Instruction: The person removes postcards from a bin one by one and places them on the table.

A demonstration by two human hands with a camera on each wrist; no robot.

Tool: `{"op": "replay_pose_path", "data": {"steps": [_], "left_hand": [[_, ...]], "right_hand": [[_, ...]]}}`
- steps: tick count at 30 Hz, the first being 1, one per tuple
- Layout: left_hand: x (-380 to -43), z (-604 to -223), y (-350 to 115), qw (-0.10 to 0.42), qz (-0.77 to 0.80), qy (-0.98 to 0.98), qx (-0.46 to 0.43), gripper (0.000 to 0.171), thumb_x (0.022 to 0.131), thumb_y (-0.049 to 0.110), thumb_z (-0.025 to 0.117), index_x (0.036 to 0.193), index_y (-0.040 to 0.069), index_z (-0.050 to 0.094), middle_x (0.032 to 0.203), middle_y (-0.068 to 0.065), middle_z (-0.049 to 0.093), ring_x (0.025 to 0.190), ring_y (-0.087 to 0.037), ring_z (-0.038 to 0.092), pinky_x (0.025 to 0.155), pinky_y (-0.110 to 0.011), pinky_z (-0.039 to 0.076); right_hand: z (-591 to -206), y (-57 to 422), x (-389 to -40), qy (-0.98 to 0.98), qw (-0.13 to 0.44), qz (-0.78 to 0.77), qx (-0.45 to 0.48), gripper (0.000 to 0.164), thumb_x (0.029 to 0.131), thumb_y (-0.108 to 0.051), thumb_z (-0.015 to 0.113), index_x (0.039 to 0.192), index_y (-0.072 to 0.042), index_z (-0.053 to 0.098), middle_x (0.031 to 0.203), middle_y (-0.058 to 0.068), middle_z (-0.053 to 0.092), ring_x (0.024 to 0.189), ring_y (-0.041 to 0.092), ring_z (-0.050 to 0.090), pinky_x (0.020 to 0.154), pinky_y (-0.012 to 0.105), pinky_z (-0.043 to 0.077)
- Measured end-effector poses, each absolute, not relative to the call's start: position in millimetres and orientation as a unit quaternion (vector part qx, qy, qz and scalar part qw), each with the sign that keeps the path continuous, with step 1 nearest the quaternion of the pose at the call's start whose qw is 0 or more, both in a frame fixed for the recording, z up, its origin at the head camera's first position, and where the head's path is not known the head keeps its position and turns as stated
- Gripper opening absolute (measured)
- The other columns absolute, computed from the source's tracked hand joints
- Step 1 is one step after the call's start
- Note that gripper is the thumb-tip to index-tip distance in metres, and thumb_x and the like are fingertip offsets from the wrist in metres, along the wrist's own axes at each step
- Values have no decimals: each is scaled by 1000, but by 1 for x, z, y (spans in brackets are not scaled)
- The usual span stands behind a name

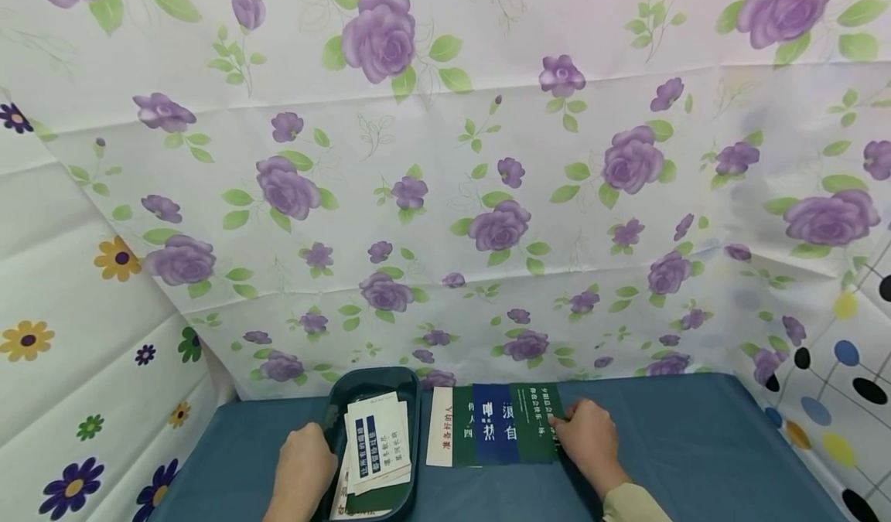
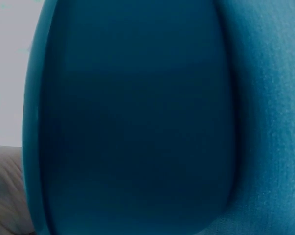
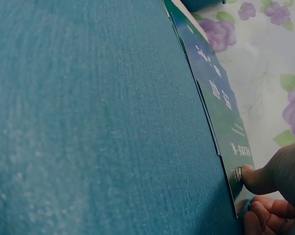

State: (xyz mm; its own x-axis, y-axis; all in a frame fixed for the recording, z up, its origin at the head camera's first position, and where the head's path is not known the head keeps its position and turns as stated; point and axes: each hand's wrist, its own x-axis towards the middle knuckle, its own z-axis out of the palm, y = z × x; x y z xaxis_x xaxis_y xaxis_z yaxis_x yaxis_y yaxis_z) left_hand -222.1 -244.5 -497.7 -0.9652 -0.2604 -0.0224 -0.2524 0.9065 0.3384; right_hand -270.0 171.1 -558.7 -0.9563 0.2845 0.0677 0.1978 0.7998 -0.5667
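My left hand (image 1: 305, 460) grips the left rim of a dark teal plastic basket (image 1: 415, 460). In the left wrist view, the basket's outer wall (image 2: 137, 117) fills most of the picture, and part of the hand (image 2: 10, 191) shows past the rim; the fingertips are hidden. Several printed cards (image 1: 379, 441) lie loosely piled inside the basket. To its right, overlapping cards form a row: a white card with red writing (image 1: 439, 437), then green and a blue card (image 1: 496, 445). My right hand (image 1: 592, 437) pinches the end of the rightmost green card (image 3: 229, 147), thumb on its face.
A blue cloth (image 1: 682, 445) covers the table. Behind it hangs a white curtain with purple flowers (image 1: 501, 228), close to the basket and the card row. Patterned sheets stand at the left (image 1: 83, 398) and right (image 1: 828, 398) sides.
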Motion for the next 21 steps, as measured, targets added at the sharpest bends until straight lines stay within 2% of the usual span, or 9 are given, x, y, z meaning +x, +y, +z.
{"op": "replay_pose_path", "data": {"steps": [7,14,21], "left_hand": [[-222,-497,-244,15,-172,-977,127,8,73,0,62,71,-1,54,62,-11,52,55,-22,55,47,-36,42],[-222,-498,-244,14,-175,-976,129,10,73,0,61,68,2,53,60,-10,51,53,-20,52,47,-36,41],[-221,-496,-244,9,-182,-974,131,8,74,0,61,71,1,53,61,-10,51,54,-21,52,47,-36,41]], "right_hand": [[-560,173,-271,-942,76,300,-134,36,73,-37,76,65,-13,50,55,2,45,48,17,42,45,32,32],[-557,174,-270,-937,75,314,-135,37,74,-38,76,62,-14,50,53,0,41,46,17,40,45,32,30],[-553,172,-270,-935,76,319,-134,30,77,-37,73,69,-13,57,59,-1,51,50,16,46,48,34,37]]}}
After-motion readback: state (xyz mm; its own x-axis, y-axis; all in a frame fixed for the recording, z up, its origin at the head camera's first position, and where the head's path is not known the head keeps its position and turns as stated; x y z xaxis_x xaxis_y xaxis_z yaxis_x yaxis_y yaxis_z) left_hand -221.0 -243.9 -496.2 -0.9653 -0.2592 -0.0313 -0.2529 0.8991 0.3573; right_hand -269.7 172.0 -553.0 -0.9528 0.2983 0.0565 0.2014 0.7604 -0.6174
